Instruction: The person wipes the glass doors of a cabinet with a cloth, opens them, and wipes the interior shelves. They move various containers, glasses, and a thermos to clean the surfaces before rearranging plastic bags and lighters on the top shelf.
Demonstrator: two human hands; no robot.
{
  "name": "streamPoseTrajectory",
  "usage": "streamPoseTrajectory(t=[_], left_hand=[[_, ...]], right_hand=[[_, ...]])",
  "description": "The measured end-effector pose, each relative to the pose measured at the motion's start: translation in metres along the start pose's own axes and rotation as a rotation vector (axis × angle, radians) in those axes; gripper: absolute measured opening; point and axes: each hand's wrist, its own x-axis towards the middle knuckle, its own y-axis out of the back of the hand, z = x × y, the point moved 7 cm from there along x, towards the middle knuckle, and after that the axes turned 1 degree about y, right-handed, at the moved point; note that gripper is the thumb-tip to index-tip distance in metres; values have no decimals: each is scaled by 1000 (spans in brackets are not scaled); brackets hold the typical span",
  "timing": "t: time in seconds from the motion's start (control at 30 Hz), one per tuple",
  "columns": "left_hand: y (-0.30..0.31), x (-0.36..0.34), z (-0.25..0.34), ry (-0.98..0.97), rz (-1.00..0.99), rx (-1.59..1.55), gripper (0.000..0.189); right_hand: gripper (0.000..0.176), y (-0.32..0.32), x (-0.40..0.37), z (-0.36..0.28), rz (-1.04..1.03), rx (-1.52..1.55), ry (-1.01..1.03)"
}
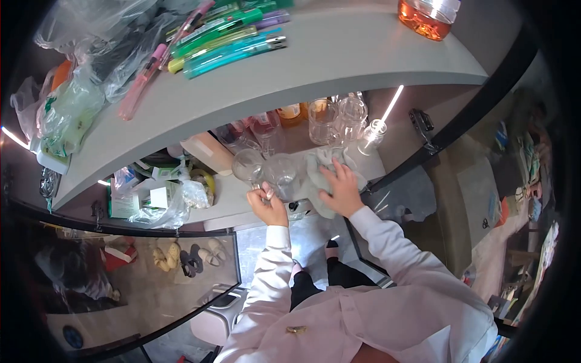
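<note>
Inside an open cabinet, my right hand (342,186) lies with spread fingers on a pale grey-green cloth (321,175) at the shelf's right part. My left hand (267,204) is at the shelf's front edge, its fingers curled together; whether something small is in them I cannot make out. Just beyond it stand two clear glass vessels, one at the left (247,164) and one nearer the cloth (281,169). Behind the cloth are glass mugs (322,118) and a small clear jar (372,136).
Pens in packs (233,51) and plastic bags (78,109) lie on the upper shelf (339,57), with an orange bottle (426,21) at its right. Glass doors stand open at both sides. Boxes and plastic wrap (158,196) fill the lower shelf's left part.
</note>
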Motion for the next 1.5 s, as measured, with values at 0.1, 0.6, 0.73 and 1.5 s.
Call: streamPoseTrajectory(t=[0.1,0.6,0.73,1.5], left_hand=[[21,-3,0,115,46,-96,30],[248,-57,43,220,44,95,30],[281,-64,34,266,98,56,30],[308,-52,18,339,118,76,30]], right_hand=[[58,-37,7,-8,-74,-365,100],[46,-130,21,-105,-100,-207,225],[43,-163,34,-139,-153,-157,244],[41,-156,20,-121,-152,-356,337]])
